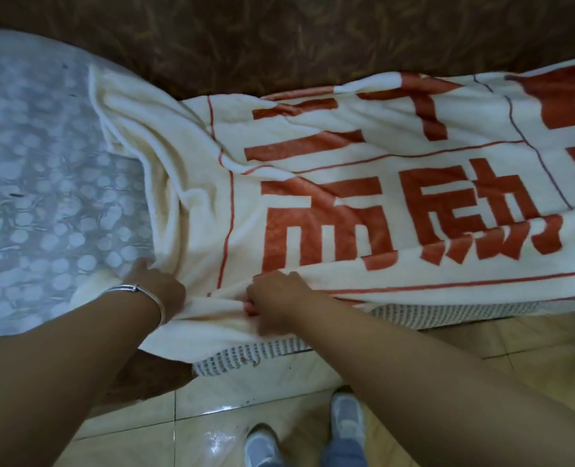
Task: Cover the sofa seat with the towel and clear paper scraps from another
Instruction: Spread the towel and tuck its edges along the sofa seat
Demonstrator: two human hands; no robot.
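The towel [363, 197] runs off the right edge (its red lettering cut short).

One towel [347, 203], two hands, one bangle [137, 291], two shoes, two seat covers.

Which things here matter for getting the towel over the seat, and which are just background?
In the job:
- towel, cream with red print, spread over the seat
- left hand, gripping its near edge
- right hand, gripping the same edge
- sofa backrest

Just around:
- spotted cover on the next seat
- mesh mat under the towel
- floor tiles
- bracelet
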